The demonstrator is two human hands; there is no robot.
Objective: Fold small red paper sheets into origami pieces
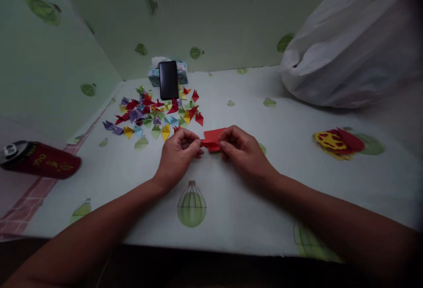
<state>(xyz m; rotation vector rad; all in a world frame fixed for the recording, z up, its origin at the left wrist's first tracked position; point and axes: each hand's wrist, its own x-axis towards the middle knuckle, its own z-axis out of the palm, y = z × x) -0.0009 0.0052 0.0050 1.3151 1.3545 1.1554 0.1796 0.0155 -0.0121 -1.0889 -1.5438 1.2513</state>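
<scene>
Both forearms point(109, 217) cross the near edge of the table point(238, 230), and mid-table the left hand point(180, 151) and right hand point(243, 151) pinch red paper point(214, 135) between closed thumbs and fingers. Open tabletop stretches from them to the near edge and rightward to the cutouts point(333, 140). Folded birds point(135, 114) crowd the far left before a tissue box point(182, 71) with tissue showing; the bag's point(337, 58) contents are hidden.

Paper pile point(158, 114) blocking far left, bag point(343, 54) far right, open tabletop point(251, 87) between
</scene>
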